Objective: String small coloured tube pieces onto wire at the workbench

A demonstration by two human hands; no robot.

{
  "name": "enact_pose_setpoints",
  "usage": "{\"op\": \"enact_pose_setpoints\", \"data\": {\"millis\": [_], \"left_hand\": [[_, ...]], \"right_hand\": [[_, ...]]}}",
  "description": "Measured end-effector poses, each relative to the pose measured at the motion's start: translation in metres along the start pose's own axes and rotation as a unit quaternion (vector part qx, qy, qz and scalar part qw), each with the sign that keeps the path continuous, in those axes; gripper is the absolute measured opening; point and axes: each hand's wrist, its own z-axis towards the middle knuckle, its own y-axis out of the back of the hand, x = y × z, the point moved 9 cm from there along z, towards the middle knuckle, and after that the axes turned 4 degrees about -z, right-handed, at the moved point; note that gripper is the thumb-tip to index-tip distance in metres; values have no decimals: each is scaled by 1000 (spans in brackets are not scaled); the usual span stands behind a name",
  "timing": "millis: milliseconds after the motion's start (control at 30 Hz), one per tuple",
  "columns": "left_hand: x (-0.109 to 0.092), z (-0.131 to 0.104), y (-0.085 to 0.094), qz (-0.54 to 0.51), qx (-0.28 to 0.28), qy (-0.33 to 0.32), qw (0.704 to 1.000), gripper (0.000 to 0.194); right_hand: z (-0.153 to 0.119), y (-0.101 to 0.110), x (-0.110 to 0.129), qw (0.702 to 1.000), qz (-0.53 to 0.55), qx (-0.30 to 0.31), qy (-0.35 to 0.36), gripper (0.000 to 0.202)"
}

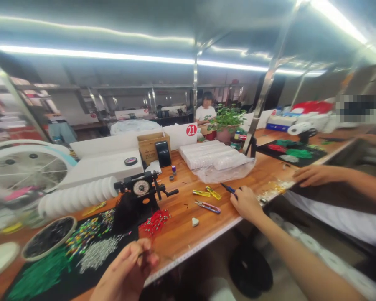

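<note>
1. Left hand (139, 261): low at the bench's front edge, fingers curled, thumb and forefinger close together. Too blurred to tell if they pinch anything.
2. Right hand (247, 205): forearm reaching in from lower right, hand over the front edge of the bench (175, 240). Fingers closed on a slim dark tool (229, 188), tip pointing up-left, away from me.
3. Bowl (48, 238), far left: holds black material. Black mat (113, 255) beside it carries a green pile (39, 271), multicolored beads (83, 234) and silver bits (98, 253). Clear plastic bag (216, 156) has white rolls inside.
4. Red bead-tipped strands (155, 220): just beyond left fingertips, below the hand-cranked winder (144, 188).
5. Red-handled snips (207, 207): on bare wood between my hands, nearer the right; two yellow cutters (207, 192) just behind. White triangular piece (194, 222) sits nearer the front edge.
6. Co-worker's hand (313, 175): right of mine, by small gold-colored parts (272, 190).
</note>
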Motion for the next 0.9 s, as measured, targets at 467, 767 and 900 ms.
{"op": "enact_pose_setpoints", "data": {"millis": [467,767,900], "left_hand": [[8,25,-8,136,-13,-41,990,24],[25,1,43,176,-76,-60,980,29],[24,-7,43,226,-62,-61,970,27]], "right_hand": [[-107,20,98,779,524,334,-81,46],[-175,6,191,700,517,493,21,47],[-180,0,203,693,512,507,17,47]]}}
